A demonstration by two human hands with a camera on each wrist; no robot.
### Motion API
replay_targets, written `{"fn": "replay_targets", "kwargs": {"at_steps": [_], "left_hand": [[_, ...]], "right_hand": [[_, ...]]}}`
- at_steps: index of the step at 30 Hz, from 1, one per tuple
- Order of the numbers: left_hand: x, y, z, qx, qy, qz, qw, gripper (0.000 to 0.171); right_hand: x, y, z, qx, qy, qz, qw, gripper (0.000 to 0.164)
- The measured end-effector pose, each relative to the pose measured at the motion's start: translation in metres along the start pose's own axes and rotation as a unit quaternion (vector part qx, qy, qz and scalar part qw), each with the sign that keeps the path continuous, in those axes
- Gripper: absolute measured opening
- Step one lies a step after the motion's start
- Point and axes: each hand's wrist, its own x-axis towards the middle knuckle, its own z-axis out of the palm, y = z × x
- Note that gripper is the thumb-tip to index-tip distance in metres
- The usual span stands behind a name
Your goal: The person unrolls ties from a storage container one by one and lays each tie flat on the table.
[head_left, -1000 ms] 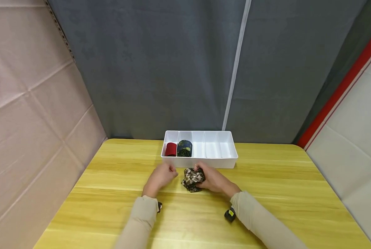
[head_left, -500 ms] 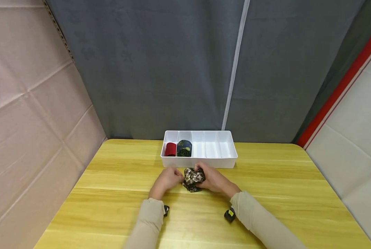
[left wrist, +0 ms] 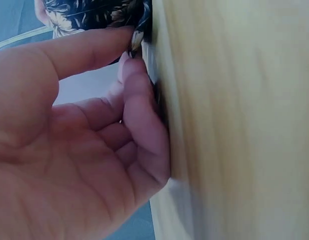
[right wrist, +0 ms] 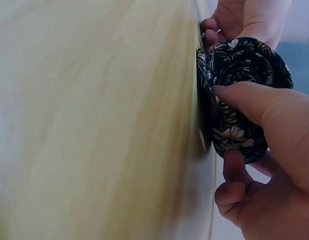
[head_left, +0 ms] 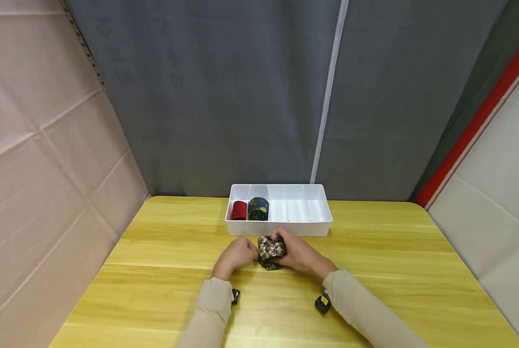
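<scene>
A black necktie [head_left: 271, 249] with pale flowers is rolled up and sits on the table just in front of the white box. My right hand [head_left: 300, 252] grips the roll from the right; in the right wrist view the thumb presses on the spiral side of the necktie [right wrist: 237, 134] and fingers support its edge. From the left, my left hand [head_left: 236, 253] pinches a loose end of the necktie [left wrist: 137, 41] between thumb and index finger, low by the table top. Part of the roll is covered by the right hand.
Behind the hands stands a white divided box [head_left: 285, 228]. Its leftmost compartment holds a red roll [head_left: 239, 210], and the adjoining one a dark blue patterned roll [head_left: 258, 208]. A grey curtain [head_left: 224, 96] hangs behind the wooden table [head_left: 155, 290].
My left hand has moved right to the necktie and now pinches its loose end, which is drawn in closer to the roll. The right hand keeps its grip, nearly still.
</scene>
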Motion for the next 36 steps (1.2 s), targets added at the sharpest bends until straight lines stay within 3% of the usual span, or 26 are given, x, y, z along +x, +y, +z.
{"fn": "replay_targets", "kwargs": {"at_steps": [7, 14, 27, 36], "left_hand": [[0.002, -0.003, -0.005, 0.01, -0.028, -0.006, 0.9995, 0.033], [0.005, -0.002, -0.01, 0.032, -0.032, 0.009, 0.999, 0.036], [0.005, -0.004, -0.01, 0.006, -0.054, 0.006, 0.9985, 0.022], [0.002, -0.004, -0.013, -0.03, -0.067, -0.002, 0.9973, 0.039]], "right_hand": [[-0.001, -0.009, -0.004, -0.051, -0.018, 0.017, 0.998, 0.06], [0.001, -0.022, -0.007, -0.104, 0.001, -0.017, 0.994, 0.061], [-0.001, -0.018, -0.01, -0.106, 0.0, -0.042, 0.993, 0.06], [-0.005, -0.013, -0.015, -0.09, -0.018, -0.033, 0.995, 0.07]]}}
